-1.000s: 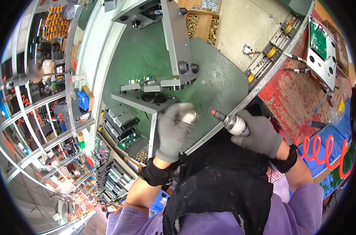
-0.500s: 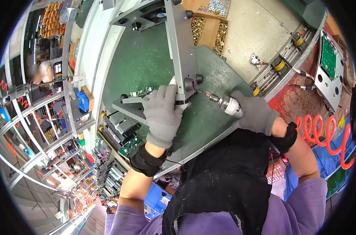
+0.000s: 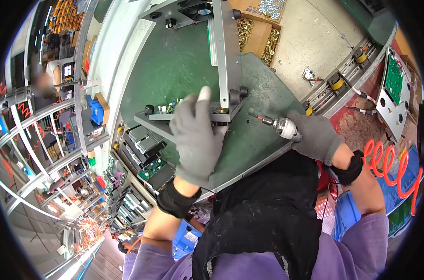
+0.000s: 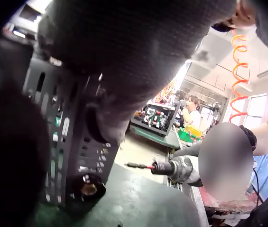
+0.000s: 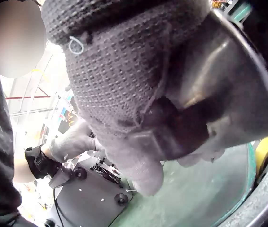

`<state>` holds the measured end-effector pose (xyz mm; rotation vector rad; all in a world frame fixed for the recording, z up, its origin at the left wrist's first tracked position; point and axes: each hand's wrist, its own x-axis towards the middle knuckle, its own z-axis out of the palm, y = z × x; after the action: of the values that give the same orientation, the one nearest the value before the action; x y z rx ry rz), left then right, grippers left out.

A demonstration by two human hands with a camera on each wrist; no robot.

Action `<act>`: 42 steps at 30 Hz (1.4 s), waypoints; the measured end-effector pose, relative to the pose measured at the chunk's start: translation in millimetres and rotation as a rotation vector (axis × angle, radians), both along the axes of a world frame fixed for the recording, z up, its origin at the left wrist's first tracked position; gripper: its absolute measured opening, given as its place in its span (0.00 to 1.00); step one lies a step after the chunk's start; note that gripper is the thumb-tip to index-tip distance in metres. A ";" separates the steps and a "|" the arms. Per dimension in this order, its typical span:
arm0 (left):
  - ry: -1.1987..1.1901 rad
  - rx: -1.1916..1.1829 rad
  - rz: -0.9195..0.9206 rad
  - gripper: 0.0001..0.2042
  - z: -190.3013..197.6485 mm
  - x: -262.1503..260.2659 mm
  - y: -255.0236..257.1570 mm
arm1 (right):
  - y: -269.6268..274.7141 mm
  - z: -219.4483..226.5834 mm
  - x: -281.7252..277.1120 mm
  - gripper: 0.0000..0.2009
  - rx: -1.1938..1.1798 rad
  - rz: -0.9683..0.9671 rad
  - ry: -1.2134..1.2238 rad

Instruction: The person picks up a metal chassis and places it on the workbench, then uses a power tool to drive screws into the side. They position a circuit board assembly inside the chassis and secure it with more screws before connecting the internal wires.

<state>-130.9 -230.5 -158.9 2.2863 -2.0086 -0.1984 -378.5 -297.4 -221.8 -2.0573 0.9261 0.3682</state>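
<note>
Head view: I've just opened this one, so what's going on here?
A person in gray gloves is working on a gray metal chassis on a green work surface. The left hand rests at the chassis's near corner, while the right hand holds a power screwdriver. Its bit points toward that corner but sits apart from it.

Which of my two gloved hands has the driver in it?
Your right hand: it grips the driver, whose bit points toward the grey metal chassis. Your left hand lies against the chassis instead.
</note>
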 end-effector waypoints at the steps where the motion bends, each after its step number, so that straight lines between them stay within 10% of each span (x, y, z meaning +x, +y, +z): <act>1: -0.026 -0.149 0.026 0.28 6.1 -6.9 5.3 | 2.0 -0.8 0.1 0.25 -0.002 0.005 0.002; 3: 0.067 -0.345 0.025 0.23 10.9 -16.6 21.5 | 8.9 -8.5 2.2 0.22 -0.016 0.077 0.084; 9: 0.518 0.043 0.061 0.09 -46.8 -43.6 77.1 | 29.4 -34.4 6.9 0.20 -0.092 0.110 0.091; 11: 1.237 0.338 0.714 0.12 -77.0 -41.6 81.2 | 31.5 -26.1 4.9 0.21 -0.078 0.092 0.077; 17: 1.811 0.460 1.116 0.19 -90.2 -38.3 61.1 | 41.6 3.0 -7.2 0.23 -0.057 0.054 0.068; 30: 1.888 0.398 1.027 0.14 -93.7 -31.1 66.3 | 60.7 6.0 -14.8 0.25 0.013 -0.057 -0.046; 36: 1.316 0.307 0.768 0.15 -73.0 -38.5 54.7 | 56.7 7.6 -18.5 0.26 -0.080 0.007 -0.047; 39: 1.365 0.298 0.700 0.13 -69.0 -34.1 51.3 | 48.8 6.8 -21.0 0.27 0.056 -0.046 -0.152; 42: 1.918 0.291 0.911 0.12 -68.5 -30.0 47.3 | 43.1 6.4 -18.0 0.28 0.079 -0.099 -0.209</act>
<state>-161.0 -183.1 -227.5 1.3661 0.0210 -1.6658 -396.5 -254.3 -215.4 -1.9275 0.8679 0.1321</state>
